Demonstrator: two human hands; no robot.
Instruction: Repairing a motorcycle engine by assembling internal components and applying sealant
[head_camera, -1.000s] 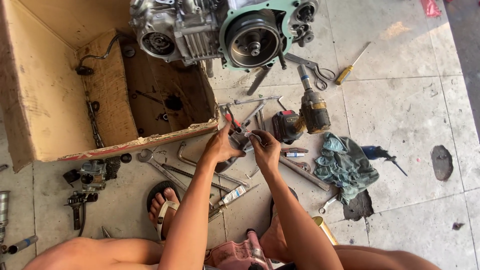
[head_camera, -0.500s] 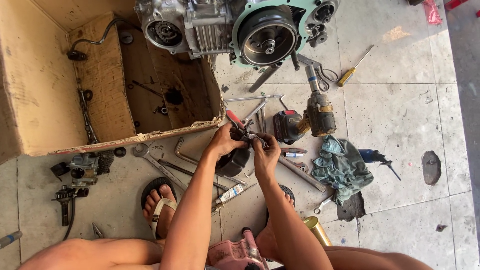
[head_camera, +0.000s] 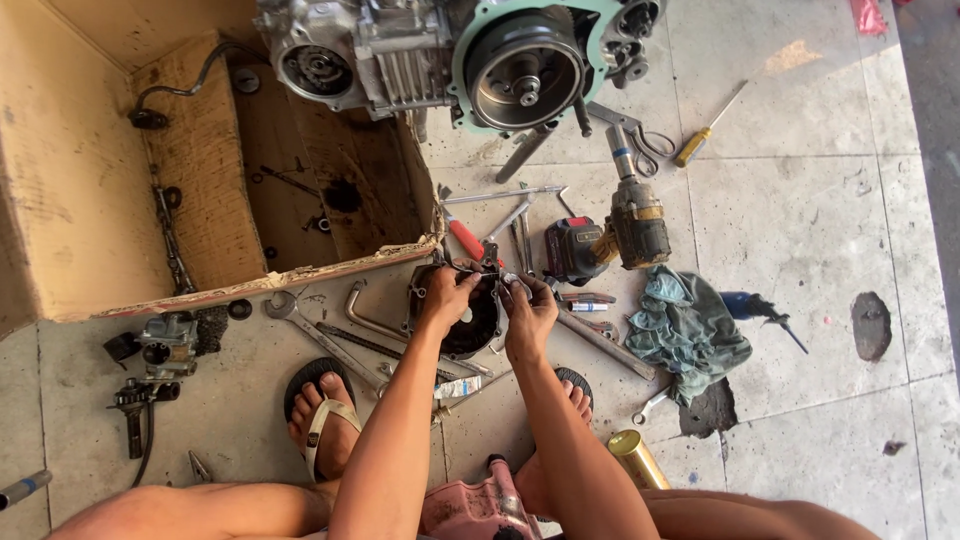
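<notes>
Between both feet on the tiled floor (head_camera: 820, 230), lying flat: a round dark engine cover (head_camera: 462, 322), no clear long axis, open face upward. At its far rim, red-handled pliers (head_camera: 470, 243), long axis running far-left to near-right, jaws toward the hands. Left hand (head_camera: 447, 296) curled over the cover's far edge, gripping it; right hand (head_camera: 527, 310) pinching a small metal part (head_camera: 508, 279) at the rim, too small to identify. Both forearms stretched forward from the near edge, nearly parallel, wrists bent down. Crowding the spot: a bent wrench (head_camera: 368, 318) just left, a cordless impact driver (head_camera: 628, 222) far-right, a teal rag (head_camera: 686, 330) right, a long bar (head_camera: 600, 342) beside the right hand, a torn cardboard box (head_camera: 90, 190) left, an engine (head_camera: 460, 55) at the far side.
</notes>
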